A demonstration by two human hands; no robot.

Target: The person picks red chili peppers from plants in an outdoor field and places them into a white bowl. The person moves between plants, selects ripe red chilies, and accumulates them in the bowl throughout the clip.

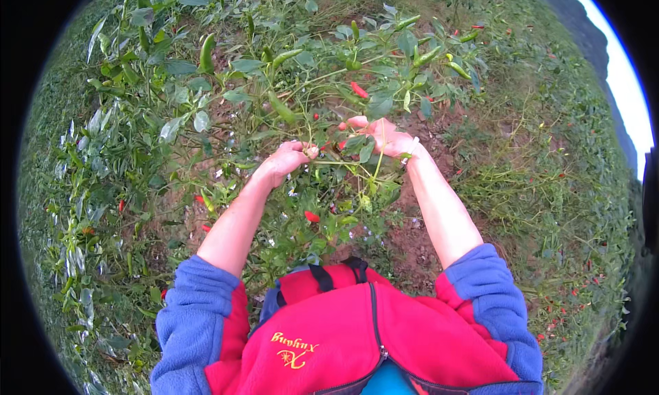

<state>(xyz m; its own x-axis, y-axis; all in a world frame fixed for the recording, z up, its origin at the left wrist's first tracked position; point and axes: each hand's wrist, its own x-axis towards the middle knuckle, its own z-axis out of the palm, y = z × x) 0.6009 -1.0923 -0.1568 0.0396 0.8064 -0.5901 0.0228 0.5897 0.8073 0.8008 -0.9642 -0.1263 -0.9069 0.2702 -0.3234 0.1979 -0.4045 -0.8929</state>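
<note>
Among the branches of a chili pepper plant (pixel 329 163), my left hand (pixel 289 161) has thumb and fingers together at a thin stem. To its right, my right hand (pixel 383 136) reaches in behind leaves, its fingers curled near small red chili peppers (pixel 342 145); the leaves partly cover it, and whether it holds one cannot be told. Above the hands hang a red chili pepper (pixel 359 89) and a large green chili pepper (pixel 281 106). Another red chili pepper (pixel 312 217) shows low in the foliage between my forearms.
Dense pepper plants with green pods (pixel 207 53) stand ahead and to the left. Reddish soil (pixel 412 235) shows below my right forearm. Fallen or low-hanging red peppers (pixel 553 323) dot the greenery at the lower right. A red bag with black straps (pixel 322 279) lies against my front.
</note>
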